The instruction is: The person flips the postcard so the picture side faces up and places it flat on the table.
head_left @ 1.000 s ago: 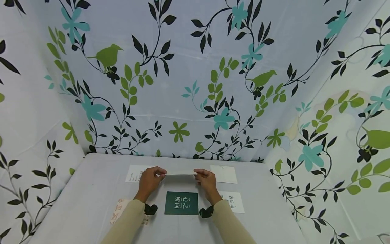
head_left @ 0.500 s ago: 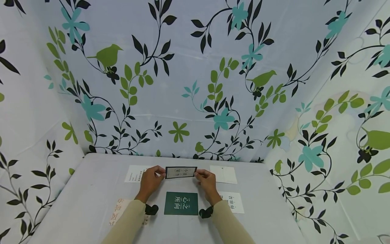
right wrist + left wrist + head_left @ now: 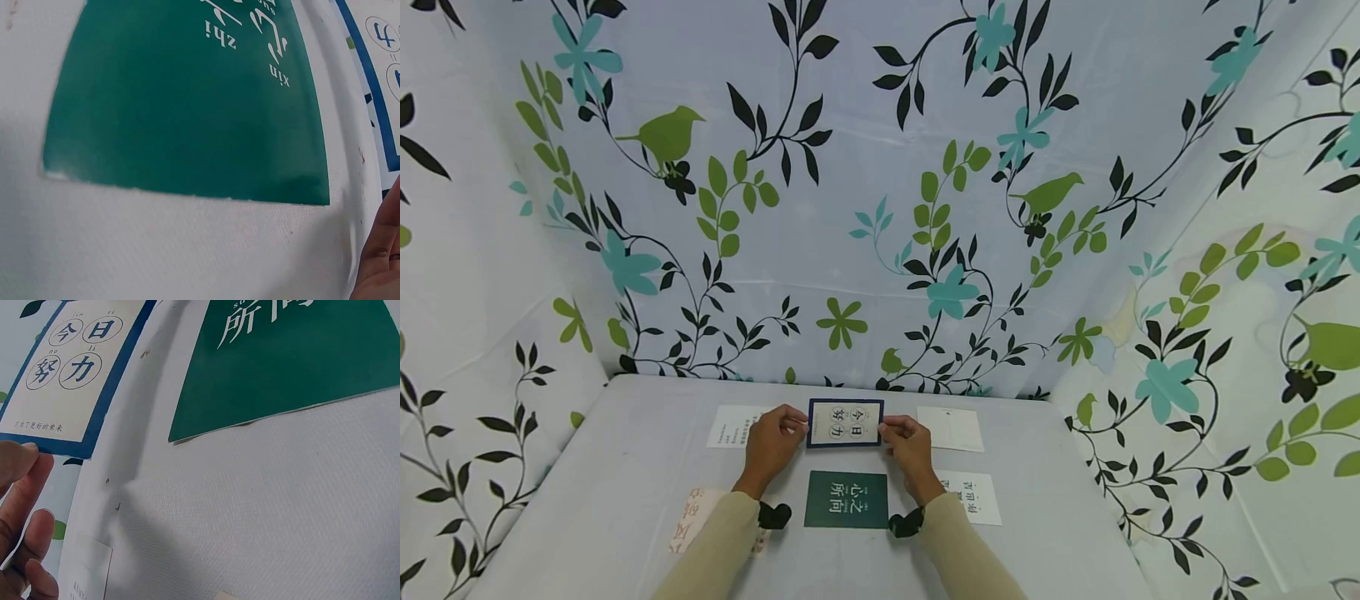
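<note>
A cream card with a blue border (image 3: 846, 422) and circled Chinese characters is held up off the table, its printed face toward the head camera. My left hand (image 3: 772, 442) pinches its left edge; thumb and finger show at the card's corner in the left wrist view, where the blue border (image 3: 103, 419) is close. At the opposite edge my right hand (image 3: 912, 450) pinches the card too. Only part of that hand (image 3: 382, 250) appears in the right wrist view, below the card's blue edge (image 3: 375, 94). Between the forearms a green card (image 3: 846, 512) with white characters lies flat.
On the white table (image 3: 842, 567) lie white cards at the back left (image 3: 727, 427), back right (image 3: 951, 429) and front right (image 3: 977, 498). A card with orange characters (image 3: 691, 518) is partly under the left forearm. A leaf-patterned curtain (image 3: 850, 208) stands behind.
The held card has tilted from edge-on, through a narrow slant, to show its full printed face. Both hands stay in nearly the same place, and the cards on the table have not moved.
</note>
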Motion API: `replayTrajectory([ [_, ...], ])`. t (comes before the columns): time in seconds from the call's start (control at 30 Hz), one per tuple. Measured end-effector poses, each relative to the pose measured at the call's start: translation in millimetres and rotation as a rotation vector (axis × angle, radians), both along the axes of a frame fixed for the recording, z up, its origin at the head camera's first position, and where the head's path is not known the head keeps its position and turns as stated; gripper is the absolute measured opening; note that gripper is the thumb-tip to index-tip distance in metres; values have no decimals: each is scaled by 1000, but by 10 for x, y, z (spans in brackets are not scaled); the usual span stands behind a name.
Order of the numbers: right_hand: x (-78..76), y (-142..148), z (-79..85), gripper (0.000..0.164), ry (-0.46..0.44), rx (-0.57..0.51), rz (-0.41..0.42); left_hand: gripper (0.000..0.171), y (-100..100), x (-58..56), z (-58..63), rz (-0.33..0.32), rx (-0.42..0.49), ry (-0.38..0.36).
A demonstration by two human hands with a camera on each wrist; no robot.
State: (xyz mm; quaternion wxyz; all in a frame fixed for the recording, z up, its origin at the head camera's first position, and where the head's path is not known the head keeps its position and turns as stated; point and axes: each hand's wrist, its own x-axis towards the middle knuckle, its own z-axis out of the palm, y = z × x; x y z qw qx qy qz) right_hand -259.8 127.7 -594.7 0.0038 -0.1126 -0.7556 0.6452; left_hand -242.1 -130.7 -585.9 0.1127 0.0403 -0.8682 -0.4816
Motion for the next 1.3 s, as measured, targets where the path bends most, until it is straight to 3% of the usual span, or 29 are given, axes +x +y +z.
replayTrajectory([
  [0.53, 11, -9, 0, 14, -25, -38, -58, 16, 34, 29, 16, 0, -12, 11],
  [1.3, -24, 59, 28, 16, -87, -128, -90, 25, 47, 49, -24, -62, -2, -78],
])
